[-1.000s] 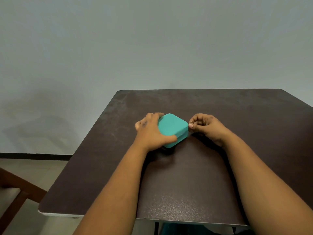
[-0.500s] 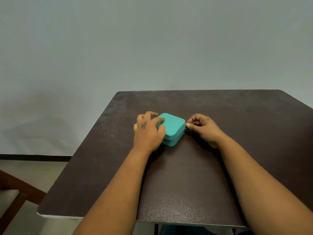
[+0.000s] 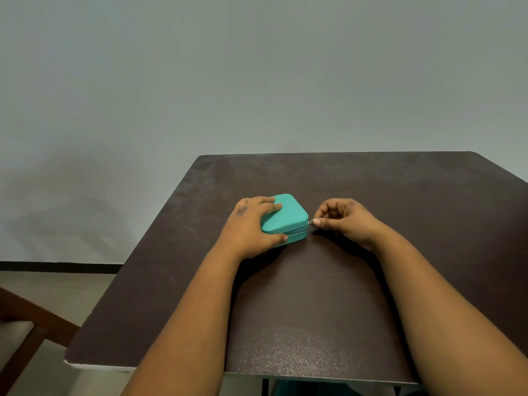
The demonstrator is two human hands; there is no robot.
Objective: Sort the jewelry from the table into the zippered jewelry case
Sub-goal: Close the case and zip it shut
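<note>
A small teal zippered jewelry case [image 3: 288, 217] lies closed on the dark brown table [image 3: 314, 295], near its middle. My left hand [image 3: 247, 227] grips the case from the left, fingers on the lid and thumb against its front side. My right hand [image 3: 343, 221] sits just right of the case, thumb and forefinger pinched on the small metal zipper pull [image 3: 312, 221] at the case's right corner. No loose jewelry shows on the table.
The table's left edge runs diagonally, with a wooden chair [image 3: 25, 330] on the floor beyond it at lower left. A plain grey wall stands behind the table. Something teal [image 3: 288, 388] shows under the table's near edge.
The case has turned a little under my left hand, whose thumb now sits on its front side. My right hand has kept its pinch at the right corner, with the pull now visible.
</note>
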